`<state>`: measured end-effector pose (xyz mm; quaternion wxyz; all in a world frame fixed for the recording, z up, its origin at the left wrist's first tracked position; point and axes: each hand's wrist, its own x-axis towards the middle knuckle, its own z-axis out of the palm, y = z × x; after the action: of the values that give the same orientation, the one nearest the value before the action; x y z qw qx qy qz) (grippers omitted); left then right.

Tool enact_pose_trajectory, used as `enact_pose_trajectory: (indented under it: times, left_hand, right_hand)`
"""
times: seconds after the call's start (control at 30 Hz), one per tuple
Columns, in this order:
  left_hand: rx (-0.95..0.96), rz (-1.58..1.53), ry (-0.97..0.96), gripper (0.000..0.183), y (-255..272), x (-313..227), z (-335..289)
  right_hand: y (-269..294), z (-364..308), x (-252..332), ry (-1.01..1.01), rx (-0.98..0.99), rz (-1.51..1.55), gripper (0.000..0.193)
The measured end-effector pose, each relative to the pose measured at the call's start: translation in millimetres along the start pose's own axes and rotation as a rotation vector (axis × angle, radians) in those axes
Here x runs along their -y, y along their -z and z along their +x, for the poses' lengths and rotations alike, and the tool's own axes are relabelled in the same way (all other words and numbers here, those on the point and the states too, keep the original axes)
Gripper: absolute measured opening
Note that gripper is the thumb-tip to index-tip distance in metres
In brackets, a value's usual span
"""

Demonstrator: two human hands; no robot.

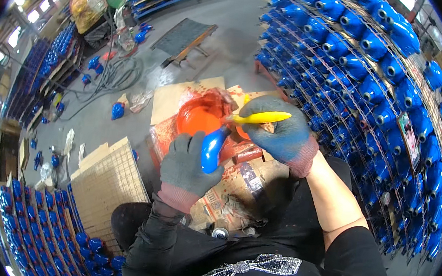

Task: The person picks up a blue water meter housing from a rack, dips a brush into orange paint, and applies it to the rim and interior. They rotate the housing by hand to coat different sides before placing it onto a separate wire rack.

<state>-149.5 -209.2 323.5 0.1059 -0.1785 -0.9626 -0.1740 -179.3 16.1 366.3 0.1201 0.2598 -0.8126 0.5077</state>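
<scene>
My left hand [189, 161], in a dark grey glove with a reddish cuff, is closed around a glossy blue part [212, 152], rounded at its near end and narrower at its far end. My right hand [281, 131], gloved alike, grips a paintbrush [266, 117] by its yellow handle. The brush's head points left, at the narrow end of the blue part; whether they touch I cannot tell. Just beyond both hands stands a round tub of orange-red paint [199, 115]. A red cylindrical thing [247, 155] lies below my right hand.
Paint-spattered cardboard [173, 100] lies under the tub. At right rises a tall wire rack [345, 86] full of blue parts. More blue parts [45, 222] stand in rows at lower left, beside a wire grid panel [109, 180]. A low bench [184, 38] and coiled hose [117, 76] are farther off.
</scene>
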Motion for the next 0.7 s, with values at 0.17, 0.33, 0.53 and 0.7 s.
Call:
enact_pose_trajectory:
  times: [0.17, 0.33, 0.53, 0.7]
  left_hand:
    - [0.023, -0.029, 0.009, 0.073, 3.0, 2.1, -4.8]
    - [0.016, -0.018, 0.000, 0.071, -2.0, 1.8, -3.6]
    - [0.002, -0.146, 0.073, 0.071, -2.1, 9.7, -1.6]
    - [0.033, -0.332, 0.185, 0.075, 3.6, 9.5, -1.4]
  right_hand:
    - [-11.3, -0.4, 3.0, -0.066, -0.002, 0.056, 0.017]
    - [-9.8, -0.4, 1.6, 0.026, 0.086, -0.119, 0.021]
    - [-7.3, -1.4, 8.5, 0.067, 0.074, -0.149, 0.022]
    - [-2.8, -3.1, 11.9, 0.090, 0.019, -0.082, 0.023]
